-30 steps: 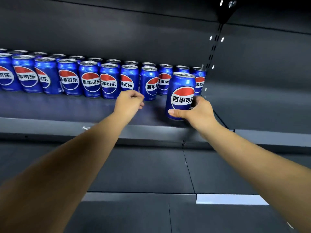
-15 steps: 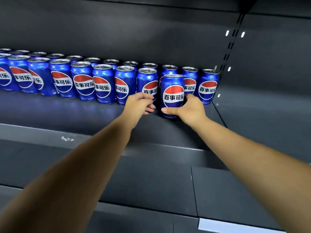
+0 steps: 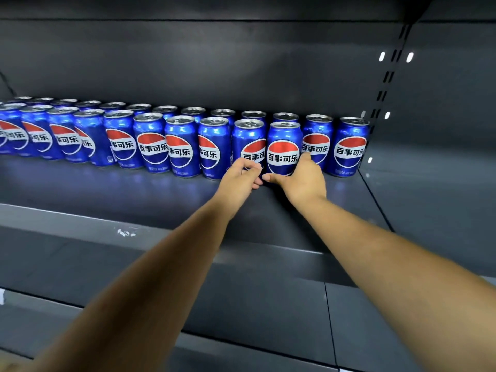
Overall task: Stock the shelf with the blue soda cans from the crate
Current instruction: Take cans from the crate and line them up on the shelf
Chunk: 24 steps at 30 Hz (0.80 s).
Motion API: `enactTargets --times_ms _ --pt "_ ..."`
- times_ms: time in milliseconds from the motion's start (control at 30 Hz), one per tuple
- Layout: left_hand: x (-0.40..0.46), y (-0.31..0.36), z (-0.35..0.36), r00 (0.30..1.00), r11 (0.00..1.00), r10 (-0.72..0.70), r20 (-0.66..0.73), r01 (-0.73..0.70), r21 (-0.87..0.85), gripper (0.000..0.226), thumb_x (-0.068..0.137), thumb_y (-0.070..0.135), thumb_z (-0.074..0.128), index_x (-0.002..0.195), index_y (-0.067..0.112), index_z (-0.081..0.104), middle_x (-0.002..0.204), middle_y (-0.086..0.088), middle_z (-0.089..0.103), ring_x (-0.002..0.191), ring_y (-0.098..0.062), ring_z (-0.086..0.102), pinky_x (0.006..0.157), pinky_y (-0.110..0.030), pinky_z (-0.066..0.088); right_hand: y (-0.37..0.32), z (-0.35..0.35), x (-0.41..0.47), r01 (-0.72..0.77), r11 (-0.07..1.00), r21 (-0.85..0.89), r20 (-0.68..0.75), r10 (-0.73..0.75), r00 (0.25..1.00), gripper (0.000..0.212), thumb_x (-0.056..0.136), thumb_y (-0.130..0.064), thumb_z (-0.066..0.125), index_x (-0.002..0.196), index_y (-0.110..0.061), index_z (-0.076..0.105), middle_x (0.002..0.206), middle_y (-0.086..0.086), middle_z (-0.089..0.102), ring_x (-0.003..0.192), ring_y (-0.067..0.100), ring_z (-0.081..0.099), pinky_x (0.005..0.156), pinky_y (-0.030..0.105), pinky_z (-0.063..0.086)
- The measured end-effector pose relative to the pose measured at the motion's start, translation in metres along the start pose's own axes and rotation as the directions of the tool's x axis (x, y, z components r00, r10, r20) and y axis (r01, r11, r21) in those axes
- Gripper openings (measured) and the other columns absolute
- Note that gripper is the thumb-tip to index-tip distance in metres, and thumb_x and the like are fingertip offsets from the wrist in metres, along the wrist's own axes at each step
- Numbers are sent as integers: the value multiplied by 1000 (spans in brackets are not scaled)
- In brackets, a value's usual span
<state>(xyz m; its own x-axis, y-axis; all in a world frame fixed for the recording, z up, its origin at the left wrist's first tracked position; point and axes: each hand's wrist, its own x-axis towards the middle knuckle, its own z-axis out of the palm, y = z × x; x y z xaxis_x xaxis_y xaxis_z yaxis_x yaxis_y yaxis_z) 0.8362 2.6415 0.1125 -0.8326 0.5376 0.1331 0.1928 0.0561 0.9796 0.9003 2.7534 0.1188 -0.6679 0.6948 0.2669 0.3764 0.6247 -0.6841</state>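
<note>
Two rows of blue soda cans [image 3: 153, 142] line the back of the dark shelf [image 3: 134, 189]. My right hand [image 3: 300, 181] grips one blue can [image 3: 283, 146] low on its body, thumb at its left and fingers at its right; the can stands upright in the front row. My left hand [image 3: 240, 177] has curled fingers touching the base of the neighbouring can [image 3: 248, 140] on its left. Two back-row cans [image 3: 350, 145] stand to the right of the held one. The crate is out of view.
A slotted upright [image 3: 386, 79] marks the shelf's right end, with a bare grey bay beyond it. The shelf's front lip [image 3: 80, 221] runs below my forearms. A lower shelf [image 3: 268, 304] lies beneath.
My right hand has pushed the can back and left into the front row beside the others. My left hand followed forward to the neighbouring can's base. The view moved closer.
</note>
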Motion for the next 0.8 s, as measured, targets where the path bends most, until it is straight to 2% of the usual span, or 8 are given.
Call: enactTargets --times_ms 100,267,467,533,600,633,700,800 --pt "4 -4 -1 1000 1000 -5 4 5 2 13 97 23 49 84 22 52 79 -2 60 74 -11 55 65 -15 43 2 7 1 -3 1000 -10 6 3 1000 70 70 -44 80 113 -5 42 121 13 57 112 33 54 94 45 44" --pt "8 -6 -3 999 1000 23 24 -23 10 12 96 25 51 87 18 53 77 -2 62 73 -11 57 67 -18 44 2 10 4 -12 1000 2 12 12 1000 71 72 -44 79 116 -6 38 126 13 53 118 34 50 98 45 41" --pt "5 -6 -3 999 999 36 28 -36 18 14 96 23 52 82 20 52 76 1 62 70 -7 56 60 -10 43 3 9 0 -18 1000 -9 -21 18 1000 83 66 -50 80 121 -6 38 129 14 53 122 34 45 100 46 39" --pt "3 -7 -2 999 998 47 27 -48 36 11 95 23 54 84 20 52 77 3 62 71 -6 56 64 -10 44 1 6 -7 -4 999 -46 -66 1 998 91 65 -53 80 129 -5 37 132 14 50 125 33 41 103 45 37" --pt "0 -8 -2 998 993 62 1 -61 102 7 93 24 56 93 17 53 74 5 60 75 -9 55 75 -20 45 -1 2 -15 8 994 -109 -75 -16 997 98 67 -55 77 138 -5 31 138 13 44 129 32 37 105 43 33" --pt "-2 -8 -4 997 984 81 -14 -78 159 10 93 23 57 98 16 52 70 5 56 73 -9 54 75 -22 44 -3 -1 -19 9 989 -148 -68 -19 998 98 69 -56 75 141 -6 29 141 13 42 130 32 35 106 42 31" --pt "-8 -5 -10 990 952 139 -29 -125 281 14 93 21 55 106 16 52 64 7 49 64 -6 48 66 -21 39 -6 -7 -27 20 977 -211 -62 -34 997 95 74 -55 71 143 -7 26 142 12 39 131 32 33 105 42 29" --pt "-21 3 -24 980 896 198 21 -190 402 20 94 18 52 113 12 51 65 7 46 62 -5 45 63 -23 38 -17 -13 -44 29 966 -255 -73 -49 996 87 81 -53 65 144 -7 27 142 13 38 130 34 32 104 43 29"
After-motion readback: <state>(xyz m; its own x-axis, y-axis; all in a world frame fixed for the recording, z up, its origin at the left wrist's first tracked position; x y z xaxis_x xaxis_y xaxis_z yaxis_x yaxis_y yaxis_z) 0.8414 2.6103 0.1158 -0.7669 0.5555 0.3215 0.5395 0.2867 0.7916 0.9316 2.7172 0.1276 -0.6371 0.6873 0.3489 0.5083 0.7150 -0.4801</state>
